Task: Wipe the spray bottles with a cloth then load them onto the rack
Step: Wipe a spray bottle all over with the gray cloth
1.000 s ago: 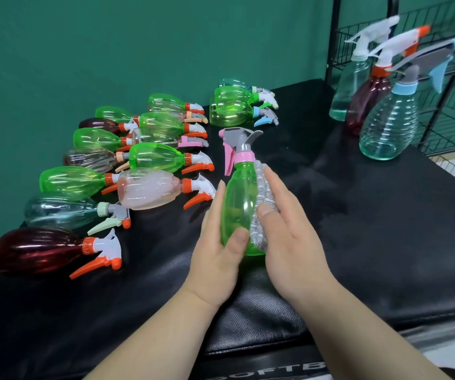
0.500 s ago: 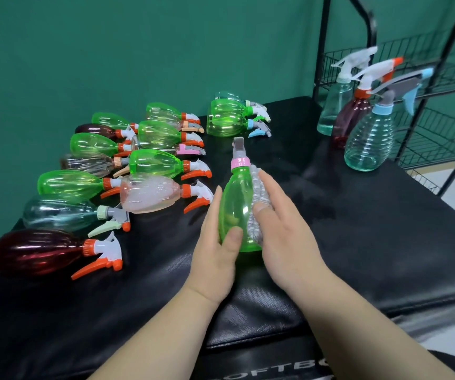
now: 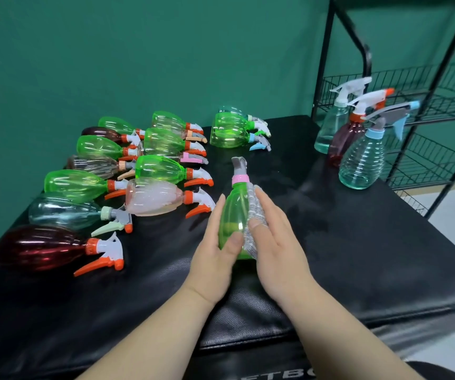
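A green spray bottle with a pink collar and grey trigger head stands upright at the middle of the black padded table. My left hand grips its left side, thumb across the front. My right hand presses a grey-and-white cloth against the bottle's right side. Several more spray bottles lie on their sides to the left, among them a pale pink bottle and a dark red bottle. A black wire rack stands at the far right.
Three upright bottles stand at the table's far right corner in front of the rack: a clear blue-collared bottle, a maroon bottle and a pale teal bottle. A green wall rises behind. The table's right half is bare black padding.
The bottle has turned in my hands, so its trigger head now faces away instead of sideways. My head view has risen and pulled back. Both hands keep their hold.
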